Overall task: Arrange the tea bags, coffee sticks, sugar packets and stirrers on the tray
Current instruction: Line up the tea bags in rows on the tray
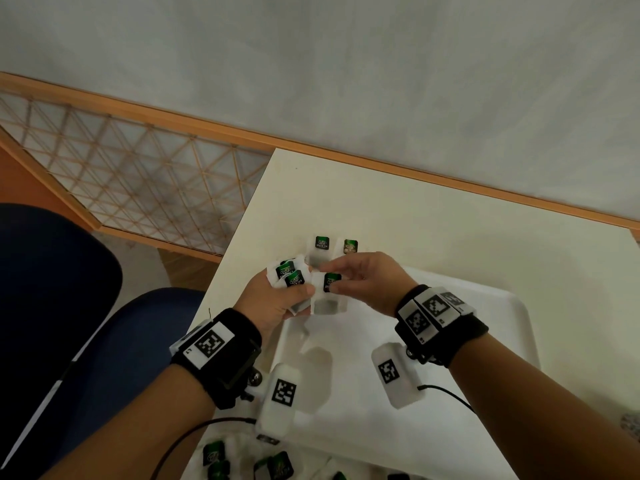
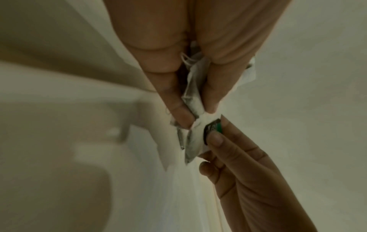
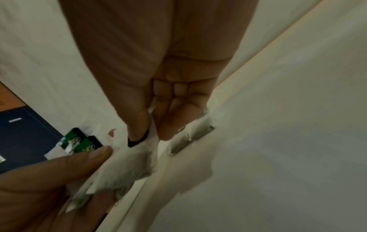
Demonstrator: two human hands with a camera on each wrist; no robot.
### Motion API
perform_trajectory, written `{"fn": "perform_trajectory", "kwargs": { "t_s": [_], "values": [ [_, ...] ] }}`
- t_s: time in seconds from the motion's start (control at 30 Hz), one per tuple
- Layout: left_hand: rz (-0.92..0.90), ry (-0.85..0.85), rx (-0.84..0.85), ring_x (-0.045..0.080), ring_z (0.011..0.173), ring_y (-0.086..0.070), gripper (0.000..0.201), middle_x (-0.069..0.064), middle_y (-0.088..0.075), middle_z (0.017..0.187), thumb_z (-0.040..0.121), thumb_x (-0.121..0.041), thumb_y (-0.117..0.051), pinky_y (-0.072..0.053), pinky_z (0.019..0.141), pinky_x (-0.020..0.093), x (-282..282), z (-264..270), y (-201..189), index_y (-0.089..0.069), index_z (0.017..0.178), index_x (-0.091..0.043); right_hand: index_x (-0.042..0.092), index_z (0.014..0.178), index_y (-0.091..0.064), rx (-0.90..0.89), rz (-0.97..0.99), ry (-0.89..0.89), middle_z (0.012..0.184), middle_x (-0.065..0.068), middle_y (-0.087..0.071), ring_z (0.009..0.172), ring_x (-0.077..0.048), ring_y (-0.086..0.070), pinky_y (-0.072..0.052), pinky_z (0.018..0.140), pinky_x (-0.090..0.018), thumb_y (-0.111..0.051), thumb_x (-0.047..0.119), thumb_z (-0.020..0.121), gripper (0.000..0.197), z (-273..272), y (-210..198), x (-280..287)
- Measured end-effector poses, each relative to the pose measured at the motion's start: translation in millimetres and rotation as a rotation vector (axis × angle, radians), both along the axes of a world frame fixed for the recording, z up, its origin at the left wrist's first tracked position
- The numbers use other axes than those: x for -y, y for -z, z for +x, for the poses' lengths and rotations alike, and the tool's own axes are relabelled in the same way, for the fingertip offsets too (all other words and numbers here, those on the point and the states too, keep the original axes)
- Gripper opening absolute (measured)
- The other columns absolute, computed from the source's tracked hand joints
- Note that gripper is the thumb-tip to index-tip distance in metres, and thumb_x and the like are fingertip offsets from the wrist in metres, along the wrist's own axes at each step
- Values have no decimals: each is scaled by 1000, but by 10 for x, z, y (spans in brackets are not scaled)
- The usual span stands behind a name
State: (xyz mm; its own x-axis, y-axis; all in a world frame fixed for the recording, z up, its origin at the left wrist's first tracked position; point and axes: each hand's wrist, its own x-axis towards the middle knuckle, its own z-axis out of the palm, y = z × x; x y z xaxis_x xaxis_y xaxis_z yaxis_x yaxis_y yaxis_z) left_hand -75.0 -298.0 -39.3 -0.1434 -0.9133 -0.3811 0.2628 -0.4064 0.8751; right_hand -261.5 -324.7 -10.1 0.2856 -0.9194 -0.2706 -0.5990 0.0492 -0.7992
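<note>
Tea bags (image 1: 289,277) fan from left hand (image 1: 273,303); right hand (image 1: 367,278) apparently pinches one.

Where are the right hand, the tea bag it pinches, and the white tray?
right hand (image 1: 372,278), head view, back of hand.
tea bag (image 1: 327,299), head view, white pouch.
white tray (image 1: 498,306), head view, far rim.

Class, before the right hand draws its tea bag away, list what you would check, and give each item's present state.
1. Right hand pinches a single tea bag by its tag: ok.
2. Left hand grips the remaining bags: ok.
3. Strings untangled between bags: cannot tell.
4. Tray has bare room below: ok.
5. Two bags beyond the hands lie neatly side by side: ok.
</note>
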Motion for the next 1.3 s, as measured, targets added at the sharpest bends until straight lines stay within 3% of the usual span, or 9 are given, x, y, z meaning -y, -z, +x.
{"fn": "perform_trajectory", "kwargs": {
  "t_s": [0.13,0.27,0.4,0.53,0.7,0.83,1.03,1.17,1.3],
  "values": [
    [9,-80,8,25,77,-67,21,10,-67,79,84,12,-59,-57,73,40,-16,100,-49,-65,90,-7,29,94,-74,-2,-10,54,73,7,-66,62,0,-55,-43,64,-10,-72,19,82,16,18,-23,1],
    [46,-182,-27,19,78,-67,28,5,-67,84,89,12,-49,-58,69,39,-9,249,-91,-64,92,-12,23,98,-75,-75,-72,-44,80,19,-65,71,16,-55,-39,70,-1,-67,20,86,15,101,-79,3],
    [83,-188,-102,21,90,-63,35,5,-64,94,92,13,-38,-59,66,35,-18,347,-143,-62,94,-12,20,98,-75,-31,-70,30,71,22,-60,61,18,-53,-38,62,-1,-66,16,87,15,183,-55,94],
    [57,-122,-65,22,84,-67,29,8,-67,94,91,11,-48,-60,66,35,-43,399,-133,-62,98,-13,22,97,-74,-53,-68,117,70,13,-63,57,8,-54,-38,56,-3,-67,15,86,15,267,23,235],
    [49,-69,35,17,68,-68,18,9,-68,87,87,6,-59,-57,51,26,-66,420,-83,-63,94,-10,22,104,-72,-79,-84,179,86,4,-69,75,-9,-61,-44,62,-8,-66,17,87,19,302,70,393],
    [50,-12,118,19,63,-65,15,14,-68,85,83,0,-67,-53,47,26,-81,382,-65,-65,97,-4,26,111,-69,-175,-211,153,103,8,-61,86,-7,-57,-41,79,-16,-65,29,88,24,315,60,364],
    [46,46,190,21,60,-61,16,12,-68,76,77,-10,-75,-51,45,27,-93,238,-116,-70,92,-9,29,95,-72,102,-27,-2,83,15,-68,71,12,-57,-41,68,-3,-73,32,81,14,377,-169,44],
    [46,61,180,27,67,-61,14,13,-66,75,77,-8,-75,-52,47,26,-96,161,-154,-70,89,-13,20,91,-75,83,3,-27,68,15,-66,62,8,-58,-44,67,-6,-75,13,80,13,308,-219,-11],
    [72,27,113,17,62,-65,11,10,-65,75,82,0,-69,-55,49,27,-99,159,-174,-66,90,-8,21,93,-75,87,-40,86,84,1,-74,75,-1,-64,-47,69,-7,-72,13,82,14,119,-284,16]
  ]
}}
